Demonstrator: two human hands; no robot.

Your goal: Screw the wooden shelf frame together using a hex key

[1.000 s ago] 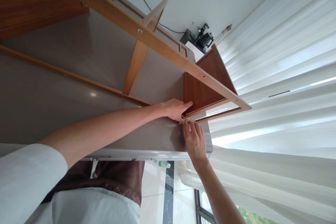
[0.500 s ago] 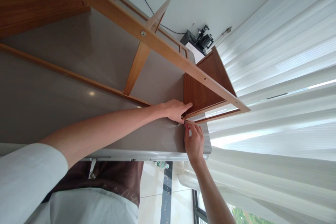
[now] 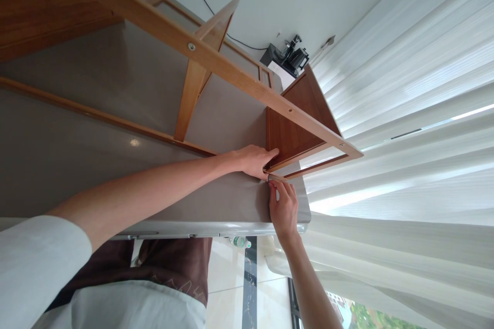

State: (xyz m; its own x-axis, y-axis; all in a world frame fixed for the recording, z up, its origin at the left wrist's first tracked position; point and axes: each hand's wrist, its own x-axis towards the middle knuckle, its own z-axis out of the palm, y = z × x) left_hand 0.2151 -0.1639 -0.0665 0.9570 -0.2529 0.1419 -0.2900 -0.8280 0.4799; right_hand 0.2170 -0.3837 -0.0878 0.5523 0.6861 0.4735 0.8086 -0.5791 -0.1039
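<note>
A wooden shelf frame [image 3: 247,82] lies on its side on a grey tabletop [image 3: 216,190], its long rails running from upper left to right. My left hand [image 3: 254,160] is wrapped around the frame's lower right corner, beside the reddish-brown end panel [image 3: 295,123], with the thumb against that panel. Just below this corner, my right hand [image 3: 283,208] has thumb and fingers pinched together at the frame's edge. A small dark bit shows at its fingertips, too small to make out. The fingers of my left hand are partly hidden behind the wood.
A slanted wooden divider [image 3: 187,97] joins the two rails. Sheer white curtains [image 3: 405,175] hang along the right. Behind the table stand a black kettle [image 3: 299,58] and a dark box. A plastic bottle [image 3: 240,242] lies on the tiled floor beyond the table edge.
The whole view has shifted slightly, so the frame appears a little further left. Both hands stay at the same corner, the right one still pinched.
</note>
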